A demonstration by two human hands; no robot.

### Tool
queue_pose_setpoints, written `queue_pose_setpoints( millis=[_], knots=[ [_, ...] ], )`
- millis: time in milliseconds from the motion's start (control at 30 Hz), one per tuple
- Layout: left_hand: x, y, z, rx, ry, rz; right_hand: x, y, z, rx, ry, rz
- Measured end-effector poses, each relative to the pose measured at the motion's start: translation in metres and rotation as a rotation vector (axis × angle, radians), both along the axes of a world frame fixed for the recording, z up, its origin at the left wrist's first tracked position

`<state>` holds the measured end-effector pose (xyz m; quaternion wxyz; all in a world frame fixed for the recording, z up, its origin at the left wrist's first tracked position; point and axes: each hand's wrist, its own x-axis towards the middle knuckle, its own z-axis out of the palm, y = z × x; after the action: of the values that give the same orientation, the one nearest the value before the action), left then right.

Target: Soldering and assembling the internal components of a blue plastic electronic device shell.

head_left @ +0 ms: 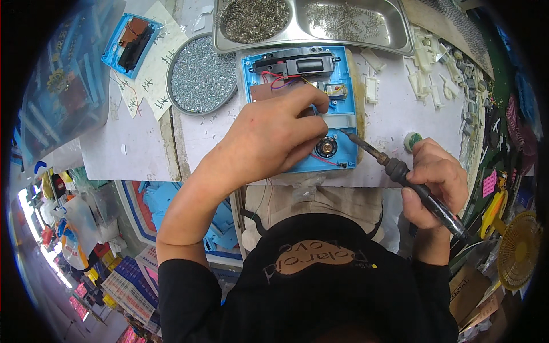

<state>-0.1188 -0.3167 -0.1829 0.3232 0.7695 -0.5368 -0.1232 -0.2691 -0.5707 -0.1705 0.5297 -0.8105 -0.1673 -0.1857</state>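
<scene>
A blue plastic housing (350,74) lies on the table in front of me. It holds a black mechanism (300,63), a brown circuit board (261,91), thin wires and a small round speaker (326,147). My left hand (280,126) is over the housing's middle, its fingers curled and closed. Whatever they may grip is hidden. In my right hand (437,180) is a soldering iron (422,195) with a black handle. Its metal tip points left, over the housing's right side near a pale strip (340,121); I cannot tell whether it touches.
A round tray of small screws (171,80) stands left of the housing. Beyond is a divided metal tray (293,40) with small metal parts. White plastic pieces (422,63) and a green-topped roll (412,141) lie to the right. Another blue housing (150,35) sits at far left.
</scene>
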Motion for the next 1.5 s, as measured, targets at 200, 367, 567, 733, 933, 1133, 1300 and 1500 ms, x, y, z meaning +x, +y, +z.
queue_pose_setpoints(
  millis=[200,367,567,733,933,1133,1300,1500],
  knots=[
    [-0.004,-0.003,0.000,0.010,0.006,0.041,0.001,0.004,-0.003,-0.018,0.014,0.008],
    [-0.005,-0.004,-0.001,0.034,-0.032,0.035,0.001,0.007,-0.005,-0.048,0.030,0.007],
    [-0.005,-0.006,0.000,0.020,-0.026,0.020,0.002,0.008,-0.004,-0.061,0.048,0.010],
    [-0.005,-0.008,0.003,0.051,-0.063,0.004,0.004,0.010,-0.003,-0.071,0.066,-0.009],
    [-0.004,-0.010,0.005,0.064,-0.108,-0.012,0.005,0.014,0.008,-0.109,0.128,-0.026],
    [-0.005,-0.011,0.005,0.060,-0.125,-0.013,0.000,0.008,0.011,-0.064,0.096,-0.033],
    [-0.005,-0.009,0.006,0.076,-0.113,-0.012,-0.008,-0.003,0.012,-0.019,0.091,-0.063],
    [-0.006,-0.010,0.006,0.064,-0.132,-0.004,-0.017,-0.014,0.012,0.037,0.100,-0.124]
  ],
)
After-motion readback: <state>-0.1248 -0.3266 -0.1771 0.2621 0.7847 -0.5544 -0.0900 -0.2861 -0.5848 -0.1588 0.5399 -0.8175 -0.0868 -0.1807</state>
